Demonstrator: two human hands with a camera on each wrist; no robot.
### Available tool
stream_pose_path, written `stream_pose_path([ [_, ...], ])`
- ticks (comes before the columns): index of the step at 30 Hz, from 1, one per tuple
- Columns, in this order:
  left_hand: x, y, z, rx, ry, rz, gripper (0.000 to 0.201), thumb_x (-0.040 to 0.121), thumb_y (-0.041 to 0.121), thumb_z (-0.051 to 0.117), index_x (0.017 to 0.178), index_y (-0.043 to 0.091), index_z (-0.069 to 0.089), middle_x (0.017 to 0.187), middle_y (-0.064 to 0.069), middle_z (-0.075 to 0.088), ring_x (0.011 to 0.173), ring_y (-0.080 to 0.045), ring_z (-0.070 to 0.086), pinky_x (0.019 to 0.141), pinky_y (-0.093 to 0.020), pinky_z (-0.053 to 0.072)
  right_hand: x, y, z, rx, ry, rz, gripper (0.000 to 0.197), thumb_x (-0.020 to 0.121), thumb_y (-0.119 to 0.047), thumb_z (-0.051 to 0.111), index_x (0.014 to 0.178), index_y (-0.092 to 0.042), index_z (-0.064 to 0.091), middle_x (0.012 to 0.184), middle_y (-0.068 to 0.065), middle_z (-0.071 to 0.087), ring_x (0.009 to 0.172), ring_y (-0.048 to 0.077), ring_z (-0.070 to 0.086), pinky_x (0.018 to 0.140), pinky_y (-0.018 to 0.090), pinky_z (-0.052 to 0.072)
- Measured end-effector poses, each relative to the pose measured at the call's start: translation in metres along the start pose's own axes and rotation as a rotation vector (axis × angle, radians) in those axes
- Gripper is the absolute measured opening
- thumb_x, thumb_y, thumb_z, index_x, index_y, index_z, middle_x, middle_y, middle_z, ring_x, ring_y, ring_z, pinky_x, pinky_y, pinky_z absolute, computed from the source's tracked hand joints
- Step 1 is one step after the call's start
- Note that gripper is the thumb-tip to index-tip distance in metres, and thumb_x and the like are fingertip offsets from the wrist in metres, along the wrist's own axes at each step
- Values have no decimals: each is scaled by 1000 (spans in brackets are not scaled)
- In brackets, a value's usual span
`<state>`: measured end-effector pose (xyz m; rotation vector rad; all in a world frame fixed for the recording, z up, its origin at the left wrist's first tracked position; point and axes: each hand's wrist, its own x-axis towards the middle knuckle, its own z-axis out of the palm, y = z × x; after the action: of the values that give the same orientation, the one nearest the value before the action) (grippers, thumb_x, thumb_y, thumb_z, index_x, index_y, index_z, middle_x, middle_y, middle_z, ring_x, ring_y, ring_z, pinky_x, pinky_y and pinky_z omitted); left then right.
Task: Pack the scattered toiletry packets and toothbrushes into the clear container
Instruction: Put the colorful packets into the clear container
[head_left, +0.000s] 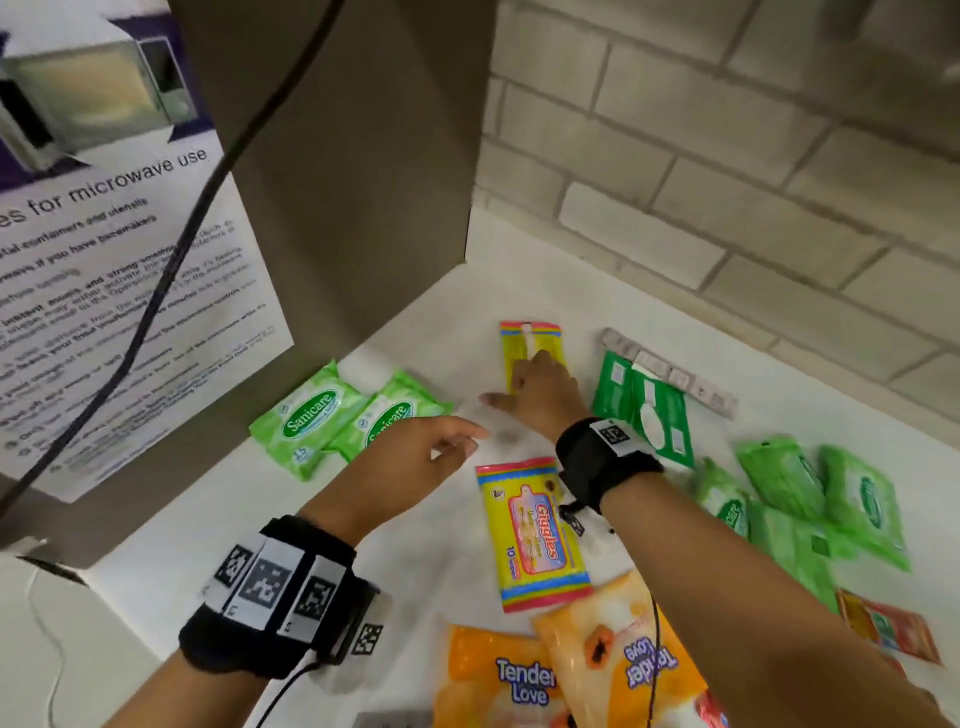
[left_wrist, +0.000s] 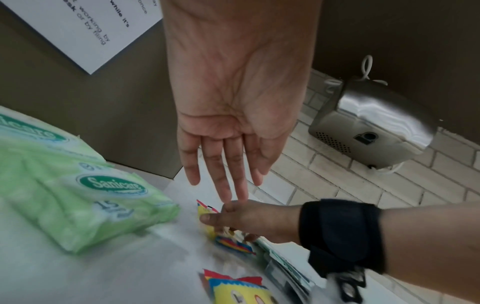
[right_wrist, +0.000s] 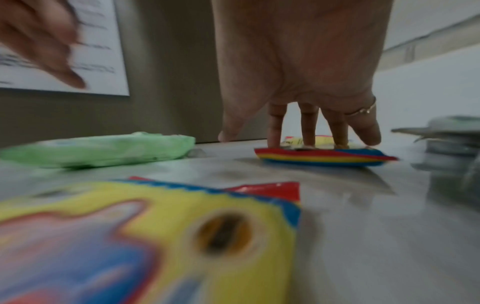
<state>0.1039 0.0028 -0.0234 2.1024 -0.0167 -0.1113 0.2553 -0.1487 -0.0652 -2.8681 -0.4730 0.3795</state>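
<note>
Nearest the head camera, two orange Tender Love packs (head_left: 571, 670) lie on the white counter (head_left: 426, 332). Right hand (head_left: 540, 395) presses straight fingertips (right_wrist: 309, 131) on the far yellow packet (head_left: 530, 345); only its wrist view shows this contact. Left hand (head_left: 415, 457) hovers flat, empty, beside Sanicare packs (head_left: 332, 415).

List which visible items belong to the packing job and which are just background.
Job items: far yellow packet under the right hand, Giggles packet, Sanicare packets, Tender Love packets.
Background: microwave notice, black cable, wall dryer.
</note>
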Motion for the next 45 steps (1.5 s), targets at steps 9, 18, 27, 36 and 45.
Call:
stream_pose_path([
  [9,-5,5,44,230,-135,-100,29,87,23,58,116,22,62,119,-2,64,103,-17,61,88,-24,44,-92,8,7,81,119,38,55,83,2,46,136,-3,32,132,23,44,120,37,47,96,39,39],
  [18,10,4,83,678,-420,-27,104,60,48,79,144,24,22,147,-2,32,126,-30,37,102,-41,35,-165,37,-75,1136,534,419,42,71,11,54,100,-19,45,89,11,65,65,20,58,55,18,47],
  [27,24,49,75,426,-276,78,66,56,9,85,114,11,54,105,-12,59,94,-26,58,68,-25,35,-313,77,-83,1616,702,354,34,81,7,59,108,-13,54,74,-1,76,61,16,70,65,34,56],
  [36,-27,180,96,14,22,339,50,64,2,79,89,36,52,77,10,63,62,11,59,54,5,38,-481,172,-82,896,1092,666,40,90,4,45,110,-30,48,83,-3,67,58,-5,64,51,12,49],
  [45,-73,222,192,-255,-139,326,48,65,1,78,87,36,53,81,10,67,60,8,64,56,-9,53,-475,220,-28,565,321,841,23,84,2,50,96,-17,47,106,15,63,93,28,60,72,27,44],
])
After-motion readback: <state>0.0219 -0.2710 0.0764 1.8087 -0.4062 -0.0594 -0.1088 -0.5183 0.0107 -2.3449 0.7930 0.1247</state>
